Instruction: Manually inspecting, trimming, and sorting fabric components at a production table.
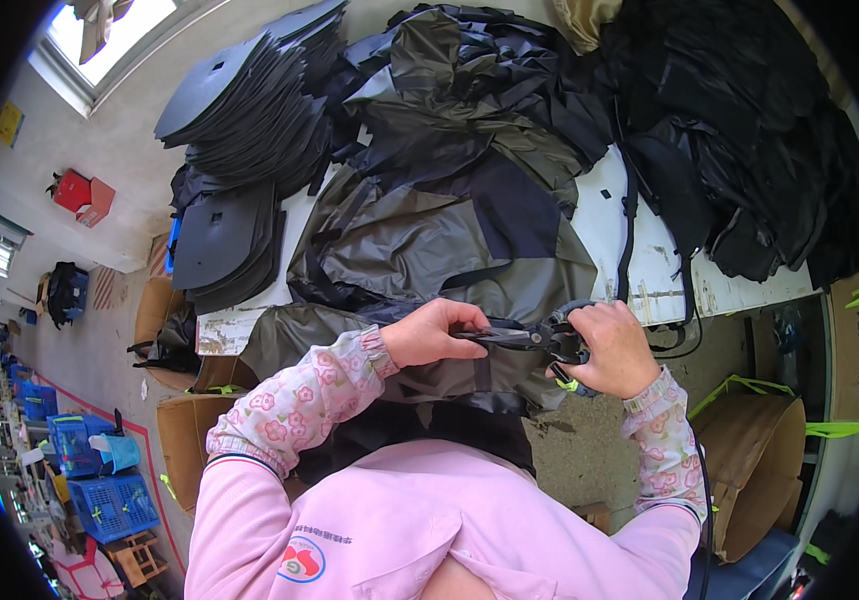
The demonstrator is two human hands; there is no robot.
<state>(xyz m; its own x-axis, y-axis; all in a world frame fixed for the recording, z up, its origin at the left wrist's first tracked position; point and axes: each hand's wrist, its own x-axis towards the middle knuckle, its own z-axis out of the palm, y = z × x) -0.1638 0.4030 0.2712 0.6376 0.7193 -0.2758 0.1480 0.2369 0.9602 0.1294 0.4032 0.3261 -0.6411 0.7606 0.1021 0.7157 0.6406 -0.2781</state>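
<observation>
My right hand [612, 348] is closed around the dark looped handles of what look like scissors [522, 338], which point left. A bit of yellow-green ribbon hangs by the handles. Thumb and fingers of my left hand [428, 334] pinch together at the tip of the blades, on a thin dark piece, perhaps a strap end, too small to make out. Below both hands spreads a crumpled olive and black fabric piece [400, 245], like a bag body. It lies on the white table [600, 215] and hangs over its front edge toward me.
Stacks of dark grey sheets [225, 245] stand at the table's left. A heap of black bags or fabric [750, 150] with dangling straps covers the right side. Open cardboard boxes [750, 470] flank me below. Blue crates [115, 505] stand on the floor farther left.
</observation>
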